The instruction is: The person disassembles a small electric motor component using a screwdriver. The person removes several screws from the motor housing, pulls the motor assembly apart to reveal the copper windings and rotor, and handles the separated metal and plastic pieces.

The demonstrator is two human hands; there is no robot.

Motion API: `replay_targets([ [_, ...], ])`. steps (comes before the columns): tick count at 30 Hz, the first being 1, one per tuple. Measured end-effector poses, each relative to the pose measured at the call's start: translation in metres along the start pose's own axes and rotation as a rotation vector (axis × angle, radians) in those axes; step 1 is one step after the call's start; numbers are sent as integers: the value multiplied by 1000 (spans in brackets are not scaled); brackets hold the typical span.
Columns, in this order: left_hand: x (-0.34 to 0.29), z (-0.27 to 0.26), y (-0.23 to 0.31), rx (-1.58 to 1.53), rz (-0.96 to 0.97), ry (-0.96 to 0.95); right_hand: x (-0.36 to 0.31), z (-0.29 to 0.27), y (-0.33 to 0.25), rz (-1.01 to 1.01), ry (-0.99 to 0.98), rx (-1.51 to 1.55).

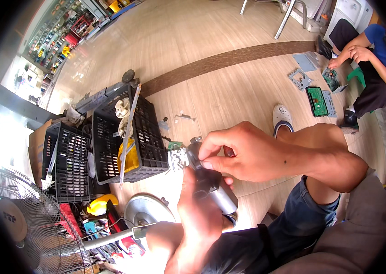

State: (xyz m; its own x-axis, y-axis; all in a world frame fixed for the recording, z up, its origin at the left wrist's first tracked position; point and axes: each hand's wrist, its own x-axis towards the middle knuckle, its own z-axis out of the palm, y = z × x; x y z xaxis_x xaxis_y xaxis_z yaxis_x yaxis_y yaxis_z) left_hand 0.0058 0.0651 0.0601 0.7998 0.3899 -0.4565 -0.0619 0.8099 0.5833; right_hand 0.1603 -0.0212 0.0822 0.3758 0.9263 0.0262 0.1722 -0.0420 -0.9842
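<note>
Gripping silver-black device [211, 182] in left hand [199, 214], pinching it with right hand [252, 153]; bounded left by crate [154, 163], open across floor [238, 82]; lettered on fan hub [11, 219].

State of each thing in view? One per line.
Black-and-silver cylindrical part: in left hand's grip, tilted
Left hand: closed around the part
Right hand: curled, at the part's black end
Nearer black crate: open-topped, loaded, strip across it
Large green circuit board: lying flat, uncovered
Fan: guard on; spinning unclear

The cylindrical device [224, 199] shows smooth metal (with a soft sheen), the crates [149, 166] plastic, the floor [211, 98] gloss.
</note>
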Motion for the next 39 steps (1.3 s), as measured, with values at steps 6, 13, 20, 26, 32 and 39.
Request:
replay_targets([
  [6,2,6,-2,9,-31,60,1,-2,4,46,-10,-37],
  [13,2,3,-4,-6,-24,36,2,-5,3,40,-22,-181],
  [20,4,4,-4,25,-22,38,2,-4,2,68,7,-148],
  [26,7,4,-6,25,-27,43,1,-4,7,11,32,-138],
  [32,5,2,-4,49,-24,32,2,-6,6,28,-39,-96],
  [39,4,3,-4,33,-44,60,3,-9,-1,165,-107,-179],
])
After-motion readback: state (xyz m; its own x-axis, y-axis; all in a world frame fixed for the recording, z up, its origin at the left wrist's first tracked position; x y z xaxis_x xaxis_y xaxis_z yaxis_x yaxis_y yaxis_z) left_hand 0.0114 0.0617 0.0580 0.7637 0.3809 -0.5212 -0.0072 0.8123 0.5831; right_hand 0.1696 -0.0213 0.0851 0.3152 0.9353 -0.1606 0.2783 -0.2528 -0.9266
